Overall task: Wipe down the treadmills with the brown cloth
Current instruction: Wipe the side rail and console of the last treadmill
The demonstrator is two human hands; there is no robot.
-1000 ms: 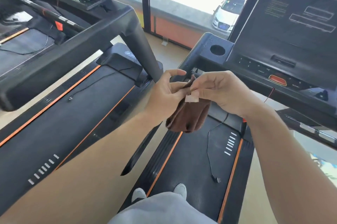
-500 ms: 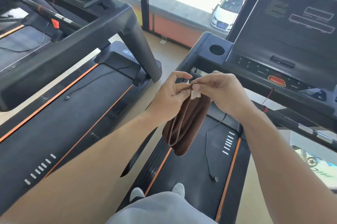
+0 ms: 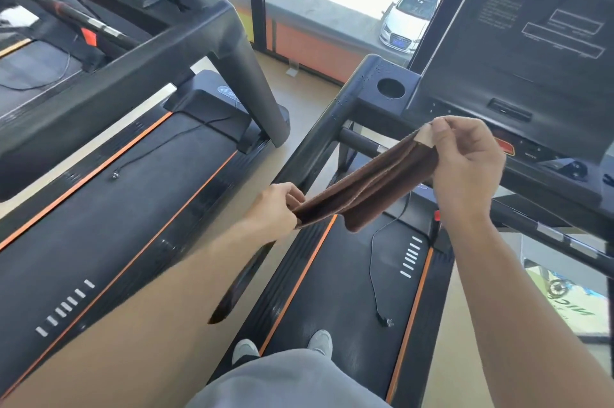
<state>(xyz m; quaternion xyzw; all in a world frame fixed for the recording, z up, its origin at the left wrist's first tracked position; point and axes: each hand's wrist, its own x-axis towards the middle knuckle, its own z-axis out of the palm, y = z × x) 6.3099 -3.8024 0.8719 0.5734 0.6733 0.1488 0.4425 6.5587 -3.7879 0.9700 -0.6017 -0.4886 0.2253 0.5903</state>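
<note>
Stretching between both hands, the brown cloth (image 3: 368, 185) hung in the air above the treadmill (image 3: 349, 274) belt. The left hand (image 3: 275, 204) gripped its lower end with curled fingers; the right hand (image 3: 465, 161) pinched the upper end, by a pale tag, in front of the console (image 3: 531, 58).

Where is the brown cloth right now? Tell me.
The brown cloth hangs stretched mid-frame between the left hand and the raised right hand, over the near treadmill's belt.
</note>
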